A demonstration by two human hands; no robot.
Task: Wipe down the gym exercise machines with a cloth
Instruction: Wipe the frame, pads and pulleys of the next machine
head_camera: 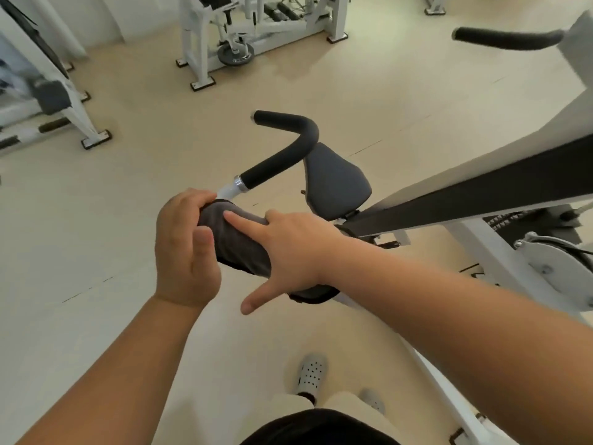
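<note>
Head view: cloth (239,245) is wrapped round the white bar (228,189), just below the black foam grip (282,149). Left hand (184,252) curls over the cloth's upper end and grips it. Right hand (295,248) lies on the lower part, fingers straight and spread — pressing, not clutching. Likely step: wiping the handle arm. To do it well, hold the wrap snug and twist while sliding up onto the foam — cover the underside too.
</note>
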